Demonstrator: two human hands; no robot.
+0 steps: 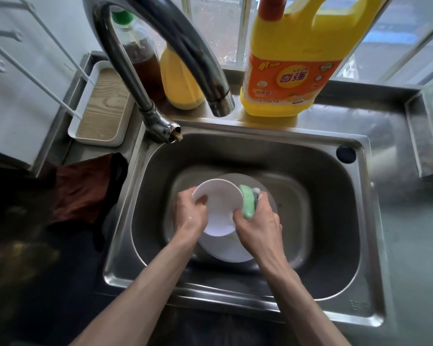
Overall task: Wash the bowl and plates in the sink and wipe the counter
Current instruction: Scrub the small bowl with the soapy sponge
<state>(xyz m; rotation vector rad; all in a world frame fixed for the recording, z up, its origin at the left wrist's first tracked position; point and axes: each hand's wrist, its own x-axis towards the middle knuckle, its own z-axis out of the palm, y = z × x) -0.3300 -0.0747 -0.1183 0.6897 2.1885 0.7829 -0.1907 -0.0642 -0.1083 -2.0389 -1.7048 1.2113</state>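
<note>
Over the steel sink (pixel 335 221), my left hand (pixel 189 214) grips the left rim of a small white plate (pixel 220 206), thumb on its face, holding it tilted. My right hand (pixel 259 228) grips a green sponge (pixel 248 202) and presses it against the plate's right edge. A little foam shows at the sponge's top. Below both hands a larger white plate (pixel 225 250) lies flat on the sink bottom, partly hidden by them. I see no bowl.
The curved tap (pixel 185 46) arches over the sink's back edge, with no water running. A yellow detergent jug (pixel 285 71) and two bottles (pixel 140 53) stand behind it. A brown cloth (pixel 80 191) lies on the left counter, near a white tray (pixel 103 106).
</note>
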